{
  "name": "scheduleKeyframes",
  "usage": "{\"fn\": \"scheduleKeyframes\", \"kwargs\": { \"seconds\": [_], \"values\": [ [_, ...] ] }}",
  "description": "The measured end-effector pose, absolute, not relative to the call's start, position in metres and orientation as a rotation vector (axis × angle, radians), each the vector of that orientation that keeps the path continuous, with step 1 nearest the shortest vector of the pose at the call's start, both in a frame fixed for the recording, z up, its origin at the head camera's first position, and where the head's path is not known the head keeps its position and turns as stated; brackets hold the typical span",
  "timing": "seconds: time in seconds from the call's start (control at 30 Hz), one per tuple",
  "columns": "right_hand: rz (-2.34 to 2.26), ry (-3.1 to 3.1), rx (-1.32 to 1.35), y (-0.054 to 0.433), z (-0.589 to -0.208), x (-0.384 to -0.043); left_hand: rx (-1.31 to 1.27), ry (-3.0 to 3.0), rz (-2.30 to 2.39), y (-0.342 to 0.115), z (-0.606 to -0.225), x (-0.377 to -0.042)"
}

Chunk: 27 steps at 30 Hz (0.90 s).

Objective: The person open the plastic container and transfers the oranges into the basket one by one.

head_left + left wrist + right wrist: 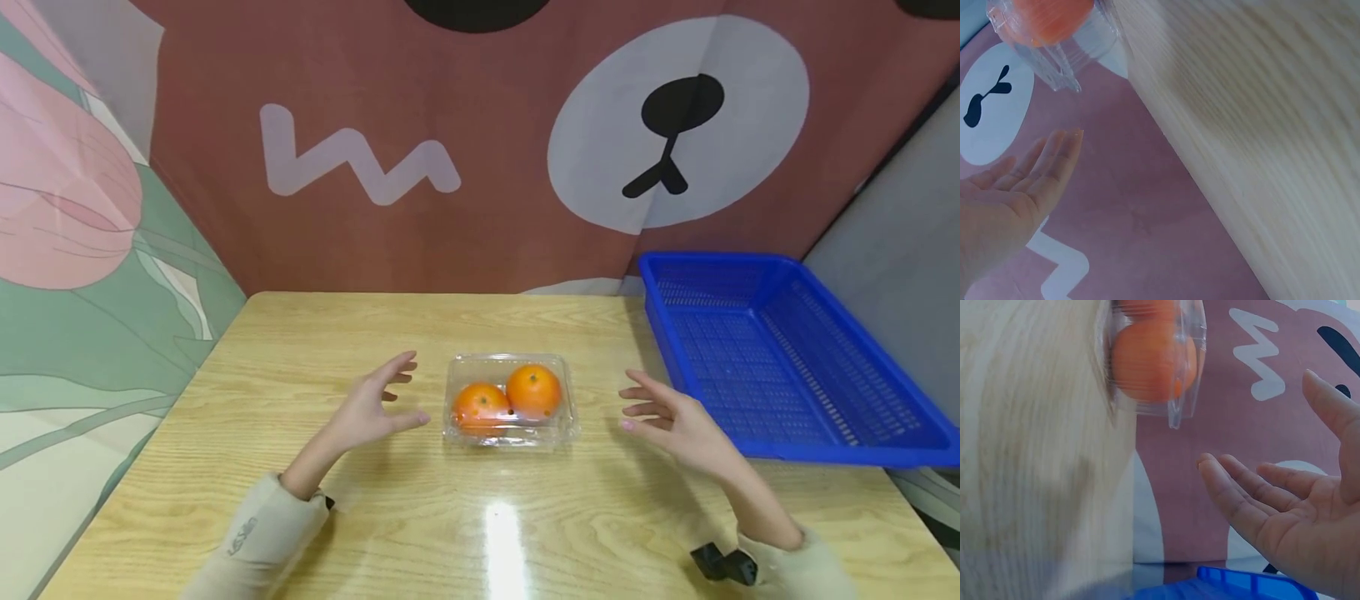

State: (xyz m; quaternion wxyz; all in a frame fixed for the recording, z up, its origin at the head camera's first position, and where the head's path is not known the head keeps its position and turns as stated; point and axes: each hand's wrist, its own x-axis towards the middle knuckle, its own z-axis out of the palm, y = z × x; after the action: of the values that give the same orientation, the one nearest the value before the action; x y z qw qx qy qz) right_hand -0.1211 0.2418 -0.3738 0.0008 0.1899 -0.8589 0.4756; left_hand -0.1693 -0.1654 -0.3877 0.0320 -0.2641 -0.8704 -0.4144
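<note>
In the head view a clear plastic box point(465, 369) lies on the table with two oranges inside, one orange point(482, 407) at the left and another orange point(534, 390) at the right. The box's lid appears closed over them. My left hand point(372, 408) is held to the left of the box, apart from it, fingers loosely extended and thumb toward it. To the right of the box my right hand point(678, 425) hovers, also apart, with relaxed fingers pointing at it. Both palms face the box, and neither hand holds anything.
A blue plastic basket point(667, 333) with slotted walls stands on the table's right side, close behind the right hand. The wooden table point(300, 350) meets a brown cloth backdrop point(375, 250) with a bear face at its far edge.
</note>
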Motion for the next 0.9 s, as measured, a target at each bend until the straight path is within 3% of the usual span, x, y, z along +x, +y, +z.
{"fn": "scheduleKeyframes", "kwargs": {
  "seconds": [0.9],
  "values": [
    [1.915,-2.670,0.606,0.216,-0.402,-0.141,-0.861,-2.780,-1.325,-0.151,-0.398,-0.173]
  ]
}}
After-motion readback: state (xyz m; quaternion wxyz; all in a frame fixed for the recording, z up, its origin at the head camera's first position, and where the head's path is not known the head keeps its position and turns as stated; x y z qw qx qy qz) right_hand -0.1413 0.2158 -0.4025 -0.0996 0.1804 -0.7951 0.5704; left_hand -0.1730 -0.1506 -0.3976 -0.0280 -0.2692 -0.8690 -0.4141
